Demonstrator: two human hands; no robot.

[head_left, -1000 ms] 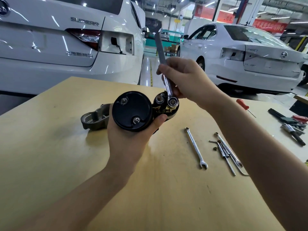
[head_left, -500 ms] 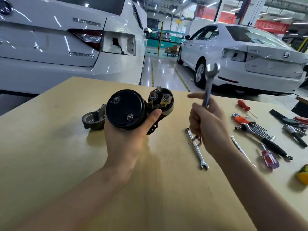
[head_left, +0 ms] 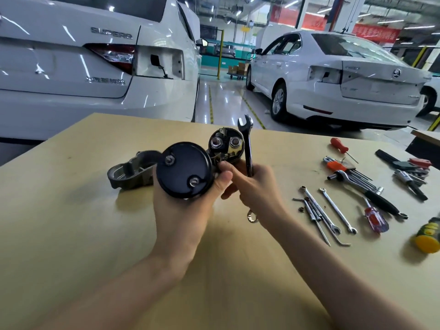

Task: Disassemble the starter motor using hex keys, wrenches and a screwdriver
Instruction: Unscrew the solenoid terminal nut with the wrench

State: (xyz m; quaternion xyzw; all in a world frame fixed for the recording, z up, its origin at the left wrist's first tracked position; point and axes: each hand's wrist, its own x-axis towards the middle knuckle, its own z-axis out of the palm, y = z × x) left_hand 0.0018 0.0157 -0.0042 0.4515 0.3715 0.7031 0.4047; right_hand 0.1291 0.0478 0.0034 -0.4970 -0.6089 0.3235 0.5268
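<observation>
I see my left hand (head_left: 183, 210) holding the starter motor (head_left: 184, 169) up above the bench (head_left: 71, 234). My fingers are curled round its body and my thumb lies by the rim of the round black end cap (head_left: 183, 171). The cap faces me and has two small bolts on it. Next to the cap is a smaller round part (head_left: 226, 145) with two shiny nuts on its face. The grey metal nose (head_left: 129, 172) of the motor sticks out to the left.

My right hand (head_left: 256, 189) is wrapped round a wrench (head_left: 247, 148). The wrench stands almost straight up, with its open end on top, just beside the small round part. Its ring end pokes out under my hand. My pointing finger reaches toward the motor and is close to my left thumb.

On the right side of the bench lie more tools. There are thin wrenches (head_left: 320, 215), a set of hex keys (head_left: 345, 167) with an orange holder, a ratchet (head_left: 366, 191) with a black grip, a screwdriver (head_left: 375, 217) with a red and clear handle, and a small red screwdriver (head_left: 340, 145). A yellow and black thing (head_left: 427, 235) lies near the edge. I cannot tell what it is.

Behind the bench are two white cars (head_left: 83, 67).
</observation>
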